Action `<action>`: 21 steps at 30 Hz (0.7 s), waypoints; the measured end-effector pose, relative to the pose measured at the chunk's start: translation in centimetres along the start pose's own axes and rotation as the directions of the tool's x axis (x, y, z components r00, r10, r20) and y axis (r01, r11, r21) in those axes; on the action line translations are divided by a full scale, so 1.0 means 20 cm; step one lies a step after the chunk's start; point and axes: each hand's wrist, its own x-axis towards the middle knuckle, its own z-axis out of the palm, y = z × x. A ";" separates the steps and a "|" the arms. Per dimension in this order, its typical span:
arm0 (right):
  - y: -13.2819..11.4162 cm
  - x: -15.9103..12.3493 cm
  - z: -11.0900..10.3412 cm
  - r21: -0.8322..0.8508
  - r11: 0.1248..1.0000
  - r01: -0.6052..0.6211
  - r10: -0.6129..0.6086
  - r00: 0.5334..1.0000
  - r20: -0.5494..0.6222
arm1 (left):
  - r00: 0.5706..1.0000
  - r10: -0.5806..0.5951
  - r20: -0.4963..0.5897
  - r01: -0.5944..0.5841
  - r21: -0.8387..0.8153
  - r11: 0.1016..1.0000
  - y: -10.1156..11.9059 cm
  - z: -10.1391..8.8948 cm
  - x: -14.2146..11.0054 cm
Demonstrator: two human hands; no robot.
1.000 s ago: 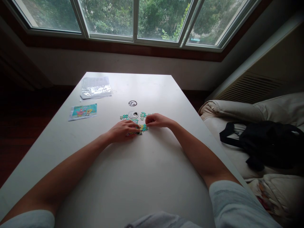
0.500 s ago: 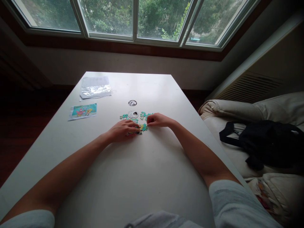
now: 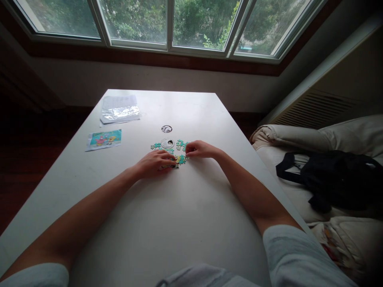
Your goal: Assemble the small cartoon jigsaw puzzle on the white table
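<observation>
Joined jigsaw puzzle pieces (image 3: 180, 160), yellow and teal, lie on the white table between my hands. My left hand (image 3: 154, 162) rests over their left side with fingers stretched out, covering part of them. At their right edge my right hand (image 3: 199, 150) is closed in a pinch at a small jigsaw piece, mostly hidden by the fingertips. Loose teal pieces (image 3: 181, 144) lie just beyond my right hand, and another group of pieces (image 3: 156, 146) lies beyond my left. A round clear lid-like disc (image 3: 167, 143) sits among them.
A picture sheet with cartoon figures (image 3: 104, 139) lies at the left of the white table (image 3: 191, 223). Behind it are papers under a plastic sleeve (image 3: 120, 109). A small round dark-rimmed object (image 3: 166, 129) is farther back. A sofa with a black bag (image 3: 338, 179) stands right.
My right hand has shifted very slightly at the right edge of the joined pieces, still pinched. My left hand stays in place on the puzzle.
</observation>
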 end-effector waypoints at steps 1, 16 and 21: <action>0.00 0.00 0.00 0.003 1.000 -0.001 0.002 1.000 -0.007 | 1.000 -0.001 0.003 0.001 0.002 1.000 0.00 0.00 0.00; 0.00 0.01 0.01 0.525 0.847 0.080 -0.045 0.996 -0.080 | 1.000 0.005 0.002 -0.005 -0.022 1.000 0.00 -0.01 0.00; -0.03 0.00 0.00 0.560 0.825 0.075 -0.031 0.996 -0.088 | 1.000 0.002 -0.006 -0.002 -0.031 1.000 0.00 0.00 0.00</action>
